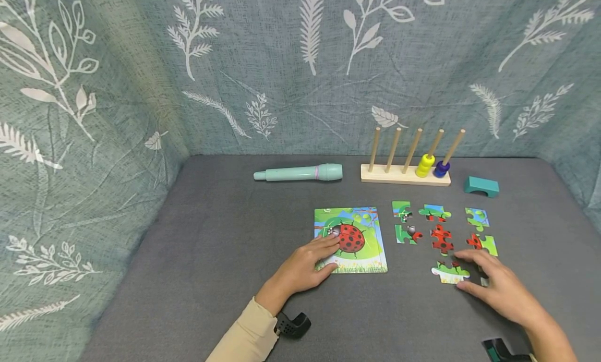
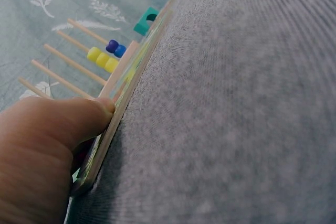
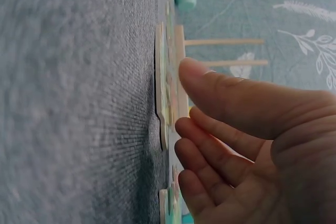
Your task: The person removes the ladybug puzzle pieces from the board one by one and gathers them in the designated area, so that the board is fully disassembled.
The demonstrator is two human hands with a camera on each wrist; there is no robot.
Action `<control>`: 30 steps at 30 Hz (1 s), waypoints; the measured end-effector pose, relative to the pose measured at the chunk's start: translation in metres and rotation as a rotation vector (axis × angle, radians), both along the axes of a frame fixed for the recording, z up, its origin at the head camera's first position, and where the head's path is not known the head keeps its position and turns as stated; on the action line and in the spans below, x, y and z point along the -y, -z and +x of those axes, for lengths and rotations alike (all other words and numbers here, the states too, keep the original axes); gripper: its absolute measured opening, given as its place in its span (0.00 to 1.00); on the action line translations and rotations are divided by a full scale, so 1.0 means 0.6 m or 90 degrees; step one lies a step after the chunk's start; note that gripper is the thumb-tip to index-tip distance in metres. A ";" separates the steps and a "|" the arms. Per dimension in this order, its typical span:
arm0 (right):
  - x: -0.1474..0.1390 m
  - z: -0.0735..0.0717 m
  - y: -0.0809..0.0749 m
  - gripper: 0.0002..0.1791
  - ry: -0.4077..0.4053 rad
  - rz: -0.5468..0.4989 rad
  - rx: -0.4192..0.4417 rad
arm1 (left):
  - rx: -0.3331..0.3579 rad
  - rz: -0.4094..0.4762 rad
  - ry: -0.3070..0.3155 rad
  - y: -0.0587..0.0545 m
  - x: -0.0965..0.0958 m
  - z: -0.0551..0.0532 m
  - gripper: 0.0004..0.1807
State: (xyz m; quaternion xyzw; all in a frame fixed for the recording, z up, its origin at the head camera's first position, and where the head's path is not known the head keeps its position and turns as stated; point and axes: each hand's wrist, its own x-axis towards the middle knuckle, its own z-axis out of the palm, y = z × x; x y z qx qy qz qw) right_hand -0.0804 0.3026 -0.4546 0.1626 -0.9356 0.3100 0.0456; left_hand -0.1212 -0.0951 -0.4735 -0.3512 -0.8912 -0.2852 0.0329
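A square ladybug picture board (image 1: 371, 255) lies flat on the table, and my left hand (image 1: 305, 265) rests on its left side with the fingers extended over the picture. In the left wrist view, the thumb (image 2: 86, 119) presses by the board's near edge. Several loose jigsaw pieces lie spread out to the right of the board. My right hand (image 1: 500, 286) is beside the bottom middle grass piece (image 1: 449, 273), its thumb and fingertips near that piece's right end. The right wrist view shows those fingers (image 3: 215, 153) loosely bent with nothing between them. Another piece is mostly hidden under this hand.
Behind the pieces stands a wooden peg rack (image 1: 406, 175) with yellow and dark blue beads. A teal arch block (image 1: 481, 186) sits to its right, a mint-green microphone-shaped thing (image 1: 298, 173) to its left. A leaf-patterned curtain (image 1: 281, 70) closes off the back.
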 end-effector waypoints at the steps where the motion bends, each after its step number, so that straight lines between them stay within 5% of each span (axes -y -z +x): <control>1: 0.001 0.000 -0.001 0.29 0.003 0.000 0.004 | 0.000 0.001 0.001 0.000 0.000 0.000 0.24; 10: 0.011 -0.005 -0.012 0.30 0.006 -0.024 0.036 | -0.001 0.005 -0.001 0.000 0.000 0.000 0.24; 24: 0.067 -0.029 -0.025 0.27 -0.099 -0.134 0.087 | -0.030 0.020 0.003 -0.001 0.002 0.001 0.24; 30: 0.111 -0.047 -0.026 0.28 -0.138 -0.106 0.101 | -0.044 0.024 -0.009 0.001 0.006 0.001 0.27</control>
